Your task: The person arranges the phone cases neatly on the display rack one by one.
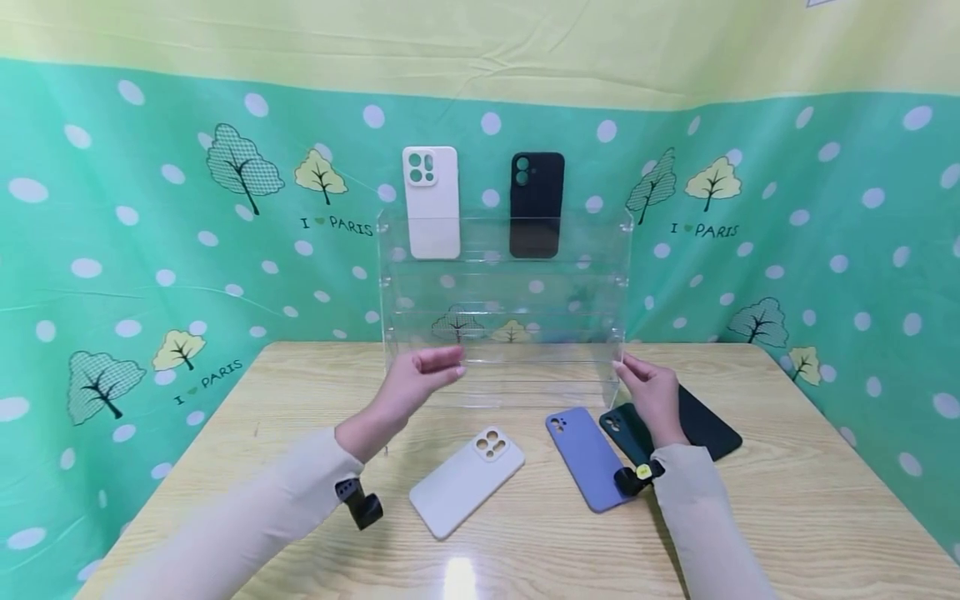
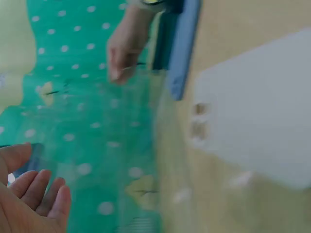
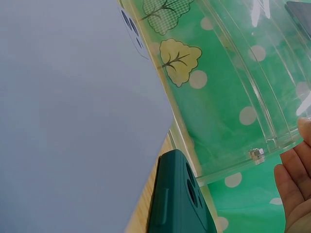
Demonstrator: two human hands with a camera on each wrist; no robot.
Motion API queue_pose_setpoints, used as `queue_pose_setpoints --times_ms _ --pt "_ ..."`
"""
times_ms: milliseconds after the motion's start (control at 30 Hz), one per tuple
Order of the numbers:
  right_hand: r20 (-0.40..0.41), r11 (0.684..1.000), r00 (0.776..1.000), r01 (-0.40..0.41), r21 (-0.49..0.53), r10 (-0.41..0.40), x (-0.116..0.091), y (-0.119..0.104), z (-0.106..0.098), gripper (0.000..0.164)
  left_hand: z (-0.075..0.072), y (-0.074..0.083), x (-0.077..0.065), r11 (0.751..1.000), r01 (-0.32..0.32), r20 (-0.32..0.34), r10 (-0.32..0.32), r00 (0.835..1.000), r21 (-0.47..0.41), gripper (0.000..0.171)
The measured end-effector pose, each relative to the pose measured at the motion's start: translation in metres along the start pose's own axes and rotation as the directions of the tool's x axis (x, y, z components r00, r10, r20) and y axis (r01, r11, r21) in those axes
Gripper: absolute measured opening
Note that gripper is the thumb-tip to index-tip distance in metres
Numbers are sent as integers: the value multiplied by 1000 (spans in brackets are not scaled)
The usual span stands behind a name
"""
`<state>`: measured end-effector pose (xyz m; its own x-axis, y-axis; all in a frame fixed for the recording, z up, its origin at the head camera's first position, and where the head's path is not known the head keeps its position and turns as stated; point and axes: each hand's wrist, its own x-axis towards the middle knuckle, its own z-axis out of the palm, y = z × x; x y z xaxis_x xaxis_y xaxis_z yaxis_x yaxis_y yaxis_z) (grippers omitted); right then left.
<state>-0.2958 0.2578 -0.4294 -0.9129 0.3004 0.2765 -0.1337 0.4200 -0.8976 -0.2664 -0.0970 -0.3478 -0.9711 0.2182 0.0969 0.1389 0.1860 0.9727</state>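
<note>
Toward four o'clock in the head view, the right hand (image 1: 654,398) hides parts of the dark green case (image 1: 627,430), the black case (image 1: 708,427) and the clear stand (image 1: 506,396), while the left sleeve (image 1: 247,500) at eight o'clock blurs and is cut off below. In the left wrist view, the white case (image 2: 257,107) at three o'clock is blurred and cropped by the right edge. The right wrist view crops the lavender case (image 3: 73,116) at nine o'clock and the dark green one near six.
</note>
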Motion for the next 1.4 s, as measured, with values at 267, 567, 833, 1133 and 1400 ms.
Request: queue_pose_setpoints --times_ms 267,567,833,1133,1400 --pt "5 1000 1000 -2 4 2 0 1 1 45 23 -52 -16 998 63 63 -62 996 -23 44" --pt "1 1000 1000 -15 -14 15 1 1 1 45 41 -78 -29 994 79 156 -89 984 69 60" --pt "6 1000 1000 -14 -6 14 0 0 3 44 44 -90 -31 990 62 163 -82 983 123 66" --pt "0 1000 1000 -18 -11 18 1 2 1 44 48 -91 -35 941 -6 213 -71 974 339 75" --pt "-10 1000 1000 2 1 -2 2 3 2 41 53 -90 -37 896 -93 236 -13 972 434 79"
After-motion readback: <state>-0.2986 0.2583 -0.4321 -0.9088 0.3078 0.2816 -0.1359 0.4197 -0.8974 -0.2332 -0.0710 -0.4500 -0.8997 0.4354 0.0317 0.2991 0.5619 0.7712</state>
